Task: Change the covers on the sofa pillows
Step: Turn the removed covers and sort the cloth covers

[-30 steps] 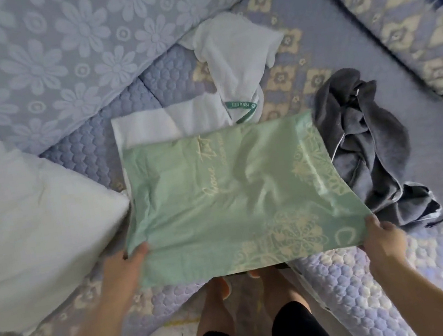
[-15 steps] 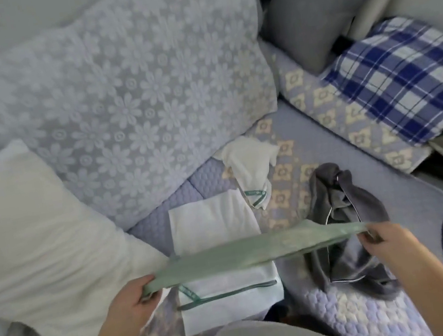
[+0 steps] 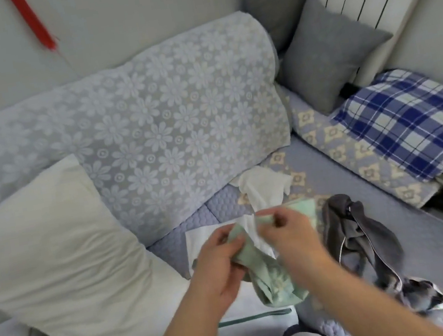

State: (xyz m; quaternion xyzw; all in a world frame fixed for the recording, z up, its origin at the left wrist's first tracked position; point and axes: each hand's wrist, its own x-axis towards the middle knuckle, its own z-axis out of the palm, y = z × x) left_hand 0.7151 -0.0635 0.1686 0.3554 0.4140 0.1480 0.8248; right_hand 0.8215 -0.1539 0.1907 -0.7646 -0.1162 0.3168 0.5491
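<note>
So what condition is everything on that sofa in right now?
green cover: bunched, held by both hands
left hand: gripping the cover
right hand: pinching its edge
white pillow: bare, leaning on the sofa back
grey cover: crumpled on the seat
white cloth: crumpled
plaid pillow: covered, lying flat

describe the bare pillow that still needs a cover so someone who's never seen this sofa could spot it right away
Start at the sofa's long backrest, draped in pale floral lace. Leaning against its left end is the bare pillow, large and plump. It is plain cream-white with no pattern, unlike the grey cushion and the blue plaid one at the far right.
</note>
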